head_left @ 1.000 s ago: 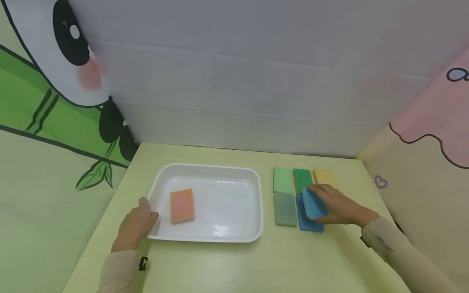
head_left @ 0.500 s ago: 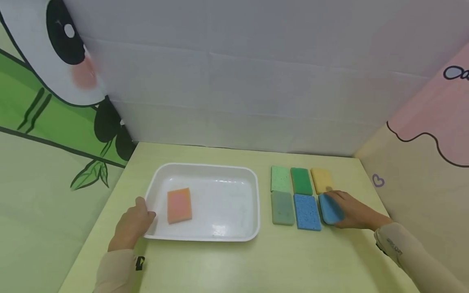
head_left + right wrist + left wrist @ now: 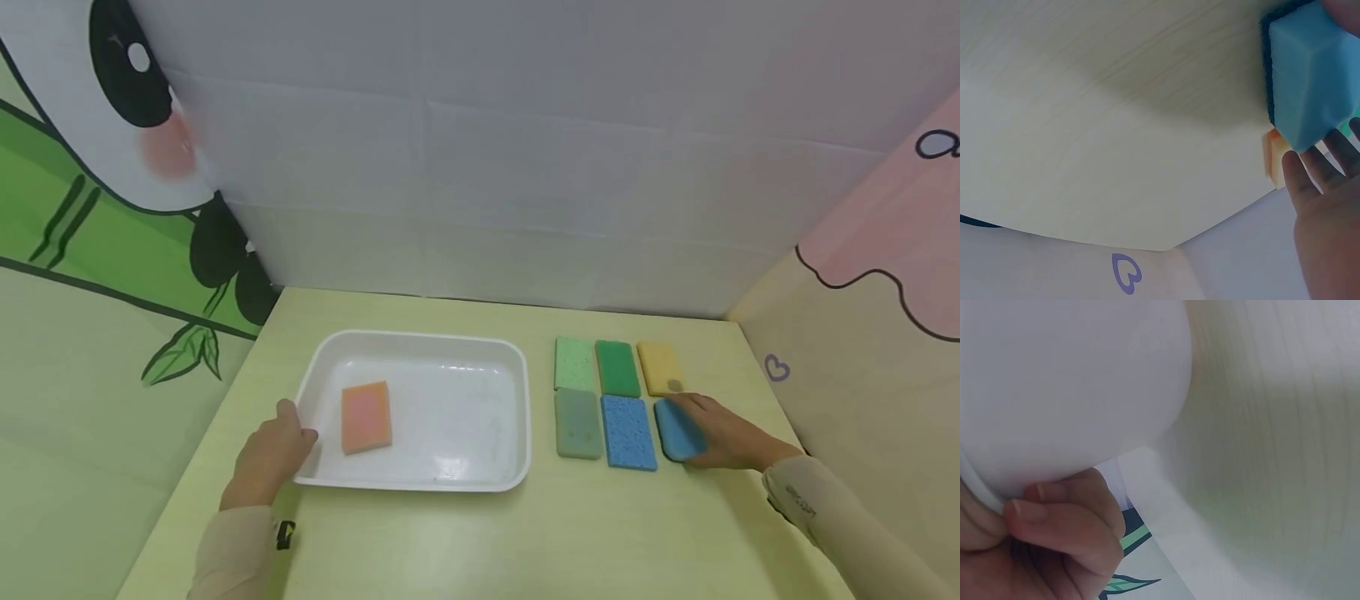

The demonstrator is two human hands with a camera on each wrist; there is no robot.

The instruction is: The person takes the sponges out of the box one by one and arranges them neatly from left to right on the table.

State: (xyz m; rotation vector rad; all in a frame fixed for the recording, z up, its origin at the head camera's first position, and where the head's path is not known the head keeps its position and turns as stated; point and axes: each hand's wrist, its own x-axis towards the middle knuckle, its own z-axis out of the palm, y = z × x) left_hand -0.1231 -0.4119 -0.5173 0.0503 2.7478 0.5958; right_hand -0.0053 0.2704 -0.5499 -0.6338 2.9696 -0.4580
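Observation:
At the tray's left end, my left hand [image 3: 270, 454] grips the rim of a white tray [image 3: 457, 408], fingers curled under the edge in the left wrist view. A pink and orange sponge [image 3: 366, 417] lies inside the tray, toward its left. My right hand [image 3: 727, 433] holds a light-blue sponge [image 3: 678, 432] by its sides, thumb on one side and fingertips on the other. The right wrist view shows this sponge [image 3: 1310, 75] with a dark scouring layer on its table side. It lines up at the right end of the front row, beside a textured blue sponge [image 3: 628, 432].
A grey-green sponge [image 3: 578, 423] completes the front row's left end. Behind are a pale green sponge [image 3: 573, 363], a dark green sponge [image 3: 618, 368] and a yellow sponge [image 3: 658, 367]. Printed walls enclose the table [image 3: 465, 542] at the back and both sides.
My right hand has moved the light-blue sponge from above the textured blue one to the right, beside it, then lowered slightly. The left hand keeps its grip on the tray.

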